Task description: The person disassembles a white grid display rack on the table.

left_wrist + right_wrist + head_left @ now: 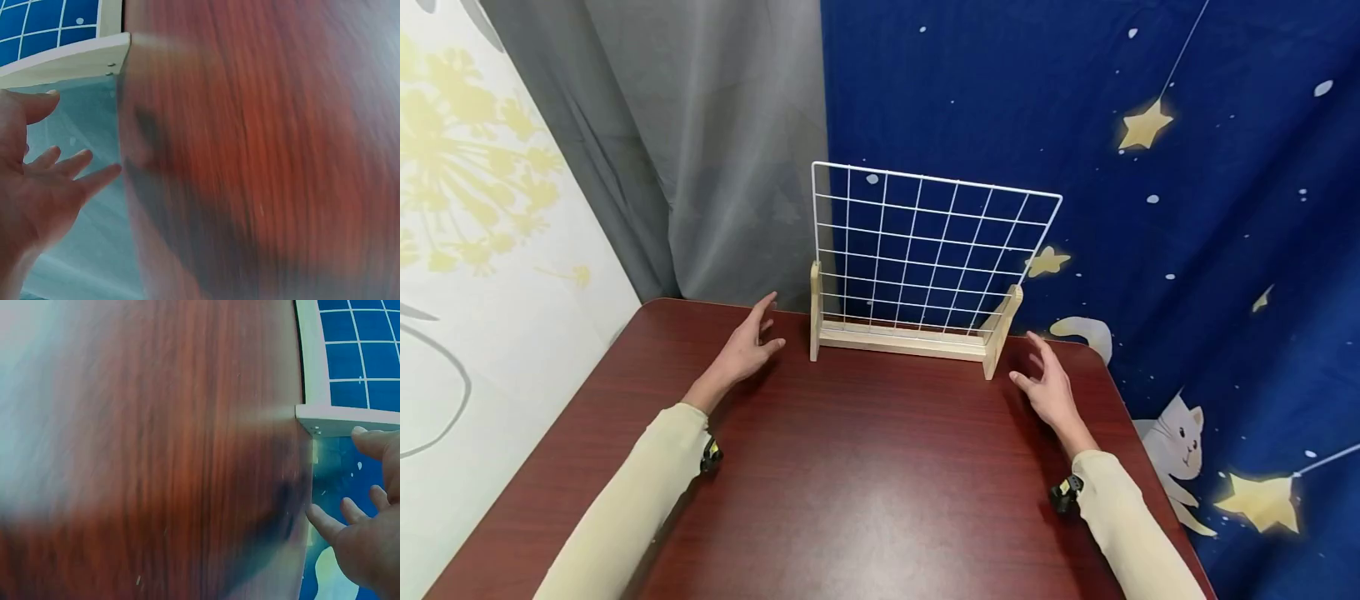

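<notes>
From my end I see the table point(865, 467); above it the left hand point(745, 343) and right hand point(1051, 390), fingers spread, flank the wooden stand point(901, 340) near the far edge, its white grid point(912, 235) before a blue curtain point(970, 83).

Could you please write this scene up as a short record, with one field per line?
Stand: white wire grid in a wooden base
Left hand: holding nothing, beside the base's left end, not touching it
Right hand: holding nothing, beside the base's right end, not touching it
Surface: reddish-brown table
Backdrop: gray curtain; blue curtain with stars
</notes>
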The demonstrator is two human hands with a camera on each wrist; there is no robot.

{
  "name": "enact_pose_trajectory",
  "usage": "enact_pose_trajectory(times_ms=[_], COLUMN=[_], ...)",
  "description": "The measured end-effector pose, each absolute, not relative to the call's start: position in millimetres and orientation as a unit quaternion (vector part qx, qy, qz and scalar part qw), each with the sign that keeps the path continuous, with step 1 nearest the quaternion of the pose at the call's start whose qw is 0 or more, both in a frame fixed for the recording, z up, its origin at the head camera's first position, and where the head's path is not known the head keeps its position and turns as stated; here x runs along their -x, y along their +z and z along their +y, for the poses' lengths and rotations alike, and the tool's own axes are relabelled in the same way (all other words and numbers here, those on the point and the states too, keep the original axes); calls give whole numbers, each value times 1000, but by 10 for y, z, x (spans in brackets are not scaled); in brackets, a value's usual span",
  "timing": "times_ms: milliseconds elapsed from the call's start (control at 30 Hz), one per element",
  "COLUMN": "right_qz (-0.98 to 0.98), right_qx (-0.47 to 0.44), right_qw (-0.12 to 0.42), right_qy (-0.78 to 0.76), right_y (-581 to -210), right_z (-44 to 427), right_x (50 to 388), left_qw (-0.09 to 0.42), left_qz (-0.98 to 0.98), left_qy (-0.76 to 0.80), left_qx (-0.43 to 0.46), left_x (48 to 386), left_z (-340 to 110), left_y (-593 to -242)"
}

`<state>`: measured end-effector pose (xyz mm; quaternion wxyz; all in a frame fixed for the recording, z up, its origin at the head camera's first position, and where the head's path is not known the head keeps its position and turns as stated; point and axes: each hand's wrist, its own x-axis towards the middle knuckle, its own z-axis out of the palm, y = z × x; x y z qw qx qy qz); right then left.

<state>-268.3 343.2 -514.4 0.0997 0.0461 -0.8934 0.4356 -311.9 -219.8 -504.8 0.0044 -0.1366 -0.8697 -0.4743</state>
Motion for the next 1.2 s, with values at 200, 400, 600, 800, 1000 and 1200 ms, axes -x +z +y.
enact_pose_trajectory(times_ms=[200, 400, 600, 800, 1000, 1200], right_qz=[-865, -834, -825, -813, -807, -795], right_qx=[-72, -82, -65, -78, -79, -87], right_qw=[95, 59, 22, 23, -1, -19], right_qy=[488, 543, 561, 576, 586, 599], right_y=[-5156, -5174, -5153, -5122, -5114, -5115], right_z=[3361, 3351, 3335, 3272, 3268, 3245], right_x=[2806, 2913, 2975, 3024, 3072, 3091], left_qw=[-14, -27, -29, -46, -56, -73], left_qz=[-828, -807, -787, -780, -758, -750], left_qy=[-541, -567, -590, -601, -629, -639], left_qx=[147, 162, 177, 169, 163, 153], left_x=[3188, 3273, 3367, 3424, 3464, 3500], left_z=[-2032, -1911, -1838, -1769, -1705, -1648], left_y=[-5042, -5071, -5086, -5113, -5126, -5115])
